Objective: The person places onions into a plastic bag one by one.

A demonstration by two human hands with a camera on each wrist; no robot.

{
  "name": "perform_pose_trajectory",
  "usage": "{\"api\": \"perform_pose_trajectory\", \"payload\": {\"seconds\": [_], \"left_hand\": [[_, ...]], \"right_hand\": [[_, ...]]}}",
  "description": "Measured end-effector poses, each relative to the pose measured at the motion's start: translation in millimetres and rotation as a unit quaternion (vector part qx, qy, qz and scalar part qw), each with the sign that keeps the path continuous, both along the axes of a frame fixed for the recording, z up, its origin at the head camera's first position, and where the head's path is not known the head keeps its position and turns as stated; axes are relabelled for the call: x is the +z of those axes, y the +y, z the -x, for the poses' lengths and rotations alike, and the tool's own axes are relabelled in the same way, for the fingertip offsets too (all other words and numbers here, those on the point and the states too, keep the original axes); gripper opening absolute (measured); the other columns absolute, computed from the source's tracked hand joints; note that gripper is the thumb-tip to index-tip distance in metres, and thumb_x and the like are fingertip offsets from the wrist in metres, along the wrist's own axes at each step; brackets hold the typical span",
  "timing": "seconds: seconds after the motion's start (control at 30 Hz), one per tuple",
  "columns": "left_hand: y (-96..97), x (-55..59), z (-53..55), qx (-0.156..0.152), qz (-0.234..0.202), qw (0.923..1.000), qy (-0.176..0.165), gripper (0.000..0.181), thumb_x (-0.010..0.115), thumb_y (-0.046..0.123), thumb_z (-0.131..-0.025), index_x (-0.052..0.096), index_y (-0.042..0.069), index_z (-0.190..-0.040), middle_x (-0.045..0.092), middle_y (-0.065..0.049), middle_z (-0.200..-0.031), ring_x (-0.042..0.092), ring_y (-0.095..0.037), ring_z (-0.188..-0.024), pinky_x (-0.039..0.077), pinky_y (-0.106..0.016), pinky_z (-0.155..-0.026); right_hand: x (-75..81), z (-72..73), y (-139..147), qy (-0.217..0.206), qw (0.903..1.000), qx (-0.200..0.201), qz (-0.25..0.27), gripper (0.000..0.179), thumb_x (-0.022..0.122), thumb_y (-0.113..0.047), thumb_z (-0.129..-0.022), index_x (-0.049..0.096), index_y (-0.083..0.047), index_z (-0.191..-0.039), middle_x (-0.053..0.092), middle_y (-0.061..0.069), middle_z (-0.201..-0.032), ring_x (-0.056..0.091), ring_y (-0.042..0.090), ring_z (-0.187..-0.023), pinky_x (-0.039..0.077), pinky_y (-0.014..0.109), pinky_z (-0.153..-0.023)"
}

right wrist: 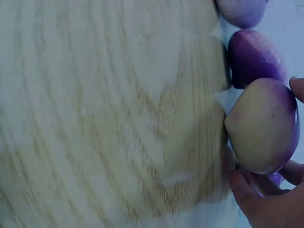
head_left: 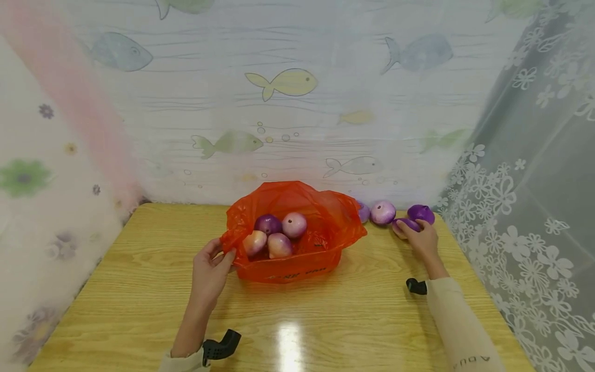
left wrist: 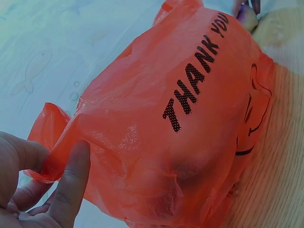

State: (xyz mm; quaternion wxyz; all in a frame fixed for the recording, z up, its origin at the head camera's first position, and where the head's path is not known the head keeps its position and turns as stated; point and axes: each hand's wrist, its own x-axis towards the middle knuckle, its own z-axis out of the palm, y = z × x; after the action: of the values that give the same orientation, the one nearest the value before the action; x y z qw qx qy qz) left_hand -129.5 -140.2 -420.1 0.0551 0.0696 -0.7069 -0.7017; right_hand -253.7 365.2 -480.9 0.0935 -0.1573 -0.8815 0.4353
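A red plastic bag (head_left: 288, 268) stands with its mouth spread wide, several purple-and-white onions (head_left: 279, 245) lying inside. My left hand (head_left: 211, 268) pinches the bag's left rim between thumb and fingers. In the left wrist view the bag's side (left wrist: 137, 95) bears the words THANK YOU, and the left fingers (left wrist: 73, 175) lie against the film. Over at the back right, my right hand (head_left: 424, 243) grips a purple onion (head_left: 406, 226). The right wrist view shows this onion's pale side (right wrist: 261, 126) facing the camera, with the thumb and fingers around it.
Beside the bag along the table's back edge sit a pale onion (head_left: 383, 212), another partly hidden by the bag (head_left: 363, 212), and a dark purple one (head_left: 421, 213) behind my right hand. A fish-print curtain (head_left: 288, 113) hangs directly behind the wooden table (head_left: 362, 310).
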Motion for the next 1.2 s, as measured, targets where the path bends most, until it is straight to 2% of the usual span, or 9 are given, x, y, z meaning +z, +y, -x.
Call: {"api": "perform_pose_trajectory", "payload": {"seconds": [0.13, 0.27, 0.4, 0.57, 0.73, 1.2], "left_hand": [[0.4, -1.1, 0.6, 0.001, 0.000, 1.0000, 0.001, 0.036, 0.056, 0.001, -0.102, 0.052, -0.003, -0.138, 0.056, -0.023, -0.132, 0.070, -0.002, -0.091, 0.060, -0.020, -0.076], [0.5, -2.4, 0.9, 0.001, 0.005, 1.0000, -0.004, 0.037, 0.056, 0.000, -0.101, 0.052, -0.002, -0.138, 0.056, -0.021, -0.132, 0.070, -0.001, -0.091, 0.061, -0.021, -0.076], [0.4, -2.3, 0.7, -0.003, 0.005, 1.0000, -0.007, 0.037, 0.056, 0.000, -0.102, 0.051, -0.002, -0.138, 0.056, -0.022, -0.133, 0.069, -0.001, -0.092, 0.060, -0.021, -0.077], [1.1, -1.2, 1.0, -0.006, 0.007, 0.9999, -0.011, 0.038, 0.056, 0.002, -0.102, 0.051, -0.001, -0.139, 0.056, -0.021, -0.134, 0.069, -0.001, -0.092, 0.060, -0.021, -0.078], [1.3, -1.7, 1.4, -0.005, 0.008, 0.9999, -0.008, 0.037, 0.056, 0.002, -0.102, 0.052, -0.001, -0.139, 0.056, -0.021, -0.133, 0.069, -0.003, -0.093, 0.060, -0.021, -0.078], [1.8, -0.8, 0.4, -0.008, 0.007, 0.9999, -0.012, 0.038, 0.057, 0.002, -0.102, 0.051, -0.001, -0.139, 0.056, -0.020, -0.134, 0.069, -0.001, -0.094, 0.060, -0.021, -0.078]], "right_hand": [[3.1, 0.0, 4, -0.040, 0.9990, 0.017, 0.006, 0.093, 0.063, -0.055, -0.095, 0.032, 0.013, -0.151, 0.036, 0.038, -0.152, 0.036, 0.049, -0.143, 0.032, 0.054, -0.120], [8.1, -1.3, 7, -0.067, 0.9965, 0.043, 0.026, 0.096, 0.063, -0.054, -0.095, 0.027, 0.013, -0.154, 0.030, 0.039, -0.155, 0.033, 0.049, -0.144, 0.031, 0.054, -0.120], [12.6, -0.3, 7, -0.068, 0.9943, 0.067, 0.047, 0.091, 0.071, -0.045, -0.094, 0.029, 0.007, -0.155, 0.027, 0.038, -0.157, 0.031, 0.049, -0.146, 0.031, 0.055, -0.120], [14.7, 2.1, 5, -0.071, 0.9921, 0.091, 0.050, 0.089, 0.076, -0.034, -0.092, 0.028, 0.004, -0.157, 0.023, 0.039, -0.158, 0.029, 0.051, -0.146, 0.031, 0.057, -0.119], [12.7, 2.1, 2, -0.072, 0.9920, 0.085, 0.059, 0.089, 0.078, -0.028, -0.091, 0.027, 0.002, -0.158, 0.020, 0.038, -0.159, 0.027, 0.050, -0.147, 0.031, 0.057, -0.120], [7.7, -3.9, -7, -0.031, 0.9943, 0.064, 0.079, 0.087, 0.081, -0.017, -0.087, 0.032, 0.000, -0.157, 0.022, 0.036, -0.160, 0.029, 0.048, -0.147, 0.032, 0.056, -0.119]]}}
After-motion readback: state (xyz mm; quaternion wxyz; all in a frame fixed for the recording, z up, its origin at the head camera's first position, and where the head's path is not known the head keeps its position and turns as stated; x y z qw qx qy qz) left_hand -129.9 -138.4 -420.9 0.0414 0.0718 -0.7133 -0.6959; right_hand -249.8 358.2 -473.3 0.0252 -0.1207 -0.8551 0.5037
